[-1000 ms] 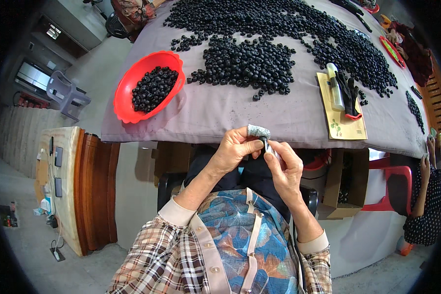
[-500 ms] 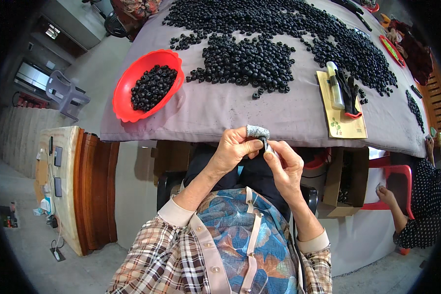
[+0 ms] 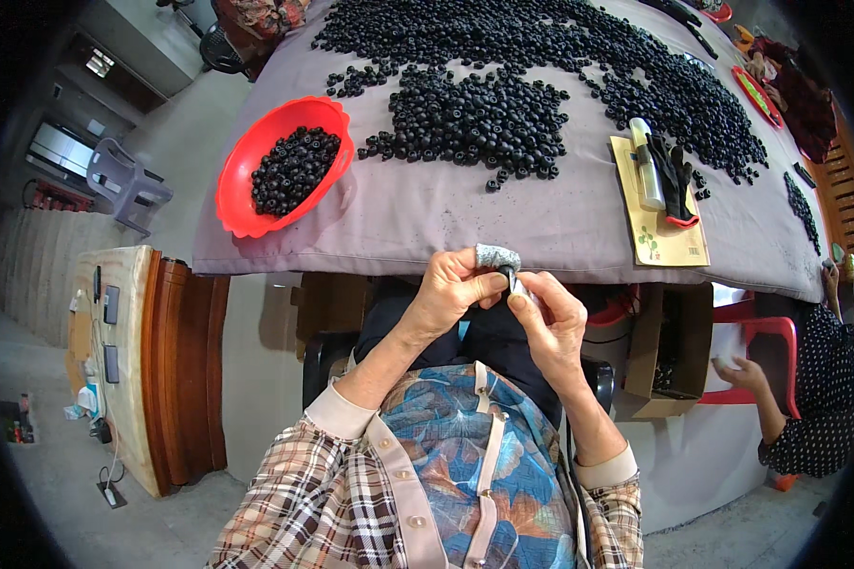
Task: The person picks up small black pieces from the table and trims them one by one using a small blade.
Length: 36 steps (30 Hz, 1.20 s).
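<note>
Just off the near edge of the cloth-covered table (image 3: pixel 399 223), both my hands meet over my lap. My left hand (image 3: pixel 446 294) is closed, pinching a small black piece (image 3: pixel 509 272) that the fingers mostly hide. A grey cloth finger cover (image 3: pixel 498 256) wraps its index finger. Thumb and fingers of my right hand (image 3: pixel 555 318) close on a small thin tool (image 3: pixel 521 287) with a pale, shiny side, its tip against the black piece. A heap of round black pieces with holes (image 3: pixel 479 119) lies beyond my hands.
A red scalloped bowl (image 3: pixel 233 185) of black pieces stands left. Right of the heap, a yellow card packet (image 3: pixel 669 248) carries a clear-handled tool (image 3: pixel 649 171) and a black glove (image 3: pixel 676 185). Under the table sits a cardboard box (image 3: pixel 643 365); another person's hand (image 3: pixel 748 376) is at right.
My hands keep almost the same place and grip, with only a slight shift at the fingertips. The other person's hand at right has moved a little left.
</note>
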Tool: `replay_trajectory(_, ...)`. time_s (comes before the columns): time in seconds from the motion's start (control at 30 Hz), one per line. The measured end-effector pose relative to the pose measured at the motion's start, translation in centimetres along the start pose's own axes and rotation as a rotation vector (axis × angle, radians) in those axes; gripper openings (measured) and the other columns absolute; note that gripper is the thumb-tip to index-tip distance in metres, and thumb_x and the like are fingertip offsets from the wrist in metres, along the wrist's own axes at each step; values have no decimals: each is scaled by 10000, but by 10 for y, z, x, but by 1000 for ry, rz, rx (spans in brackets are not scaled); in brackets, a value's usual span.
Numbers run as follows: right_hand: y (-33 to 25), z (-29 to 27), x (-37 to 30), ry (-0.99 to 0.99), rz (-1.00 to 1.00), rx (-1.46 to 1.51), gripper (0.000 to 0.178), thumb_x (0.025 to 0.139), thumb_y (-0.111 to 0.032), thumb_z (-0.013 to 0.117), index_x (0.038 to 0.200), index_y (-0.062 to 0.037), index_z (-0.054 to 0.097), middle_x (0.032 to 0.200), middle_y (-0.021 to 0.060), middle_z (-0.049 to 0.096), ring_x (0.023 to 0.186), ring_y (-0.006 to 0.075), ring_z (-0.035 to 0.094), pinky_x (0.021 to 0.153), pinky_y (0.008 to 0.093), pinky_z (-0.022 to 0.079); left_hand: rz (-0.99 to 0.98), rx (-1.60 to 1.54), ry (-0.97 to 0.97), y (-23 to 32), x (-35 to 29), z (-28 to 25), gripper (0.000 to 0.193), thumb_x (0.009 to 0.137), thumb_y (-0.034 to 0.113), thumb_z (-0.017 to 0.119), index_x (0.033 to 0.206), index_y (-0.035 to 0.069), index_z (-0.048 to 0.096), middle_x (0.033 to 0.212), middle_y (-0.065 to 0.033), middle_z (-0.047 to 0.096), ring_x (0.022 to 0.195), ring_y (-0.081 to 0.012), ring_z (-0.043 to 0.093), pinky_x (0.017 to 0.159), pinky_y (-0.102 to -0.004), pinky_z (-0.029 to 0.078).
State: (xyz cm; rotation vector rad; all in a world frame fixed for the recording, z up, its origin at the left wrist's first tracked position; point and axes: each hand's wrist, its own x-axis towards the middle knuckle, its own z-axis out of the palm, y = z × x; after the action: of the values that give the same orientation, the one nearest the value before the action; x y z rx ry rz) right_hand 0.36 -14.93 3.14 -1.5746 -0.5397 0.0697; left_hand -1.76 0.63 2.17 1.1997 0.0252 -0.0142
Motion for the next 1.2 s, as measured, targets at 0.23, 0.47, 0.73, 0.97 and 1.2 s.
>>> replay_trajectory(0.23, -2, -1, 0, -11, 27, 28, 127, 791, -61, 622, 902, 0, 608, 682, 4, 511, 579, 56, 415, 490, 208, 313, -16, 8, -52, -4, 0, -5, 145, 829, 45, 586, 962, -8, 609, 760, -14, 590, 602, -58, 463, 545, -187, 386)
replay_trajectory(0.47, 0, 0, 0, -1, 39, 77, 122, 796, -60, 618, 903, -1, 610, 682, 1, 512, 584, 52, 414, 502, 204, 318, -2, 16, -10, -2, 1, 0, 116, 806, 46, 615, 913, 9, 639, 680, 23, 580, 556, -29, 476, 484, -163, 363)
replay_trajectory(0.73, 1, -3, 1, 0, 98, 94, 125, 809, -56, 606, 913, 13, 604, 707, -5, 523, 606, 41, 423, 518, 194, 327, 2, 127, -11, 1, 0, 2, 133, 805, 41, 613, 931, 5, 634, 702, 19, 589, 564, -32, 479, 498, -160, 373)
replay_trajectory(0.97, 1, -3, 0, 10, 226, 354, 134, 855, -61, 564, 956, 24, 583, 767, -19, 547, 685, 27, 469, 615, 159, 373, -29, -238, -76, -6, 6, 3, 169, 823, 81, 610, 969, -3, 603, 757, -26, 589, 603, -76, 473, 550, -200, 387)
replay_trajectory(1.2, 3, -5, 0, 0, 122, 155, 146, 826, -45, 582, 959, 16, 596, 752, -4, 546, 654, 39, 464, 567, 178, 364, -59, -347, -55, -4, 6, 1, 148, 823, 40, 600, 960, -14, 592, 746, -37, 591, 608, -90, 498, 556, -211, 412)
